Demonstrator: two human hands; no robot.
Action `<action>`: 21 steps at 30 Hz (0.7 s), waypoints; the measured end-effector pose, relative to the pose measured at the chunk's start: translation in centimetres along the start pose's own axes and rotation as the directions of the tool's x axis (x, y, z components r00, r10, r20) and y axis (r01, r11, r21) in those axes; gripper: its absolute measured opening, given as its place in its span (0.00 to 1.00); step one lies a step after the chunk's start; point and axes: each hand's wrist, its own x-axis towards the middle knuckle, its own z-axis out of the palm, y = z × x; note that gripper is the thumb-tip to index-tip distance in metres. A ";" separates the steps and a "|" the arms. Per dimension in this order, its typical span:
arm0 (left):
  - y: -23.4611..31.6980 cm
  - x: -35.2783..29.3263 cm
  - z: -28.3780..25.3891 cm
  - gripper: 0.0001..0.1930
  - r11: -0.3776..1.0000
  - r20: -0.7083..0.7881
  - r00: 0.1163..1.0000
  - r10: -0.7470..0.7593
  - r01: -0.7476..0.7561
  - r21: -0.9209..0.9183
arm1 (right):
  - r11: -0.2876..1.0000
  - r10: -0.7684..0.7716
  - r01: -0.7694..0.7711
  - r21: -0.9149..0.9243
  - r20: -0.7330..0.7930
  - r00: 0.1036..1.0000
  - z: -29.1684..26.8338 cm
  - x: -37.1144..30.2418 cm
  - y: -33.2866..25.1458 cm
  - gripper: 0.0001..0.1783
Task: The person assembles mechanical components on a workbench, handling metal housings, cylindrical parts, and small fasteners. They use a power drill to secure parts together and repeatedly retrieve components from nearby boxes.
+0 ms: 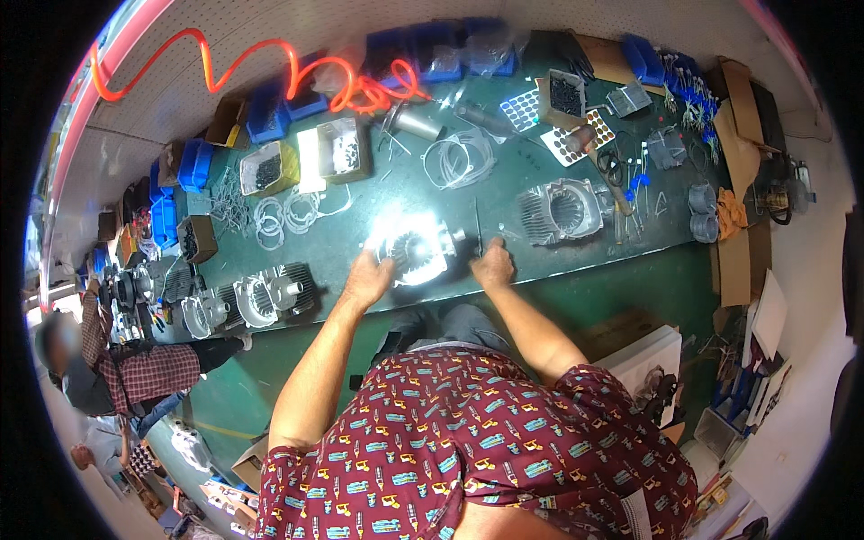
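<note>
A silvery finned metal housing (416, 254) sits near the front edge of the green workbench, its face washed out by bright light. My left hand (367, 277) grips its left side, thumb toward me. To the right of the housing, my right hand (494, 265) is closed on a thin dark rod-like tool (478, 220), which points away from me over the bench; its exact kind is too small to tell. Another finned housing (562, 212) rests farther right. Two more housings, the nearer one (270, 295) and its neighbour (209, 311), stand at the left.
Wire-like rings (459, 160), small-parts boxes (343, 151) and a metal cylinder (414, 121) lie beyond my hands. An orange coiled hose (360, 93) hangs over the back. Blue bins (267, 115) line the wall. Another person (148, 371) is at the left end.
</note>
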 end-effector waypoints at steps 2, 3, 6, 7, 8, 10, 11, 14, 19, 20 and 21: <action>0.1 -0.4 0.2 0.35 0.998 -0.010 1.000 0.024 -0.025 -0.058 | 0.988 -0.140 0.143 0.055 -0.051 0.989 0.9 0.7 2.7 0.19; 0.3 -0.9 0.3 0.36 0.994 0.006 1.000 -0.025 0.025 -0.106 | 0.966 -0.183 0.186 0.178 -0.033 0.983 0.9 0.7 3.6 0.16; 2.3 -2.0 0.0 0.37 0.965 0.071 0.997 -0.042 0.059 -0.255 | 0.815 -0.231 0.230 0.532 -0.065 0.971 1.5 0.7 6.5 0.11; 2.4 -2.4 0.0 0.37 0.972 0.034 0.999 -0.003 0.011 -0.233 | 0.805 -0.252 0.257 0.534 -0.084 0.964 0.8 0.2 6.0 0.10; 2.4 -2.7 -0.1 0.38 0.974 0.032 0.998 -0.055 0.060 -0.218 | 0.795 -0.273 0.284 0.535 -0.103 0.957 0.0 0.0 5.5 0.10; 1.9 -3.7 -0.4 0.38 0.950 -0.003 0.990 -0.141 0.134 -0.280 | 0.752 -0.465 0.530 0.393 -0.254 0.848 -4.0 -1.3 1.8 0.13; 2.2 -4.0 -0.6 0.38 0.959 -0.037 0.993 -0.110 0.096 -0.268 | 0.737 -0.464 0.540 0.407 -0.277 0.841 -4.4 -0.8 0.7 0.13; 2.3 -4.0 -1.6 0.36 0.980 -0.112 0.993 -0.049 0.026 -0.199 | 0.662 -0.396 0.432 0.613 -0.203 0.896 -5.5 1.7 -3.9 0.13; 4.5 -3.6 -4.0 0.29 0.968 -0.273 0.956 0.112 -0.167 -0.187 | 0.634 -0.613 0.615 0.468 -0.181 0.769 -10.1 0.6 -9.4 0.28; 3.8 -2.8 -4.7 0.28 0.970 -0.254 0.959 0.128 -0.174 -0.168 | 0.606 -0.630 0.631 0.484 -0.192 0.752 -10.5 0.0 -9.0 0.28; 4.2 -2.2 -5.2 0.28 0.957 -0.259 0.947 0.190 -0.238 -0.165 | 0.609 -0.570 0.627 0.486 -0.282 0.772 -10.7 -1.1 -8.0 0.25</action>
